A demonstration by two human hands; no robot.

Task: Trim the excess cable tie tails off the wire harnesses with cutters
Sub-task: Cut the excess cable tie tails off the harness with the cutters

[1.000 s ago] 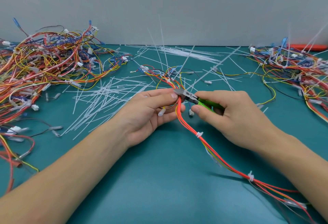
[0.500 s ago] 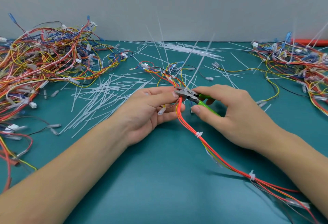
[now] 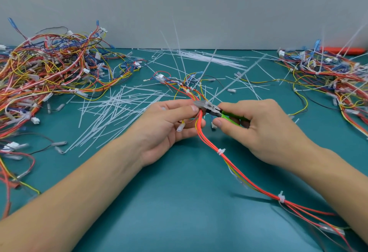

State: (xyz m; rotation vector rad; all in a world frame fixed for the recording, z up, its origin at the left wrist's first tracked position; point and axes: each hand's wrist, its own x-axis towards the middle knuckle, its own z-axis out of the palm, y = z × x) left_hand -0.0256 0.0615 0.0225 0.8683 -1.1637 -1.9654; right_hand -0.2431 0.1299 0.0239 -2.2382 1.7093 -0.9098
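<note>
Now the wire harness, near the middle of the table, is pinched by the left hand. The green-handled cutters are gripped by the right hand. The blades seem to be closed on the cable tie tail, though this is hard to see. The cut should be made right against the tie's head, and the red wires should be kept out of the blades.

I see both forearms reaching in from below, meeting over the wire harness. My left hand pinches it, palm up; my right hand curls around the cutters.
</note>
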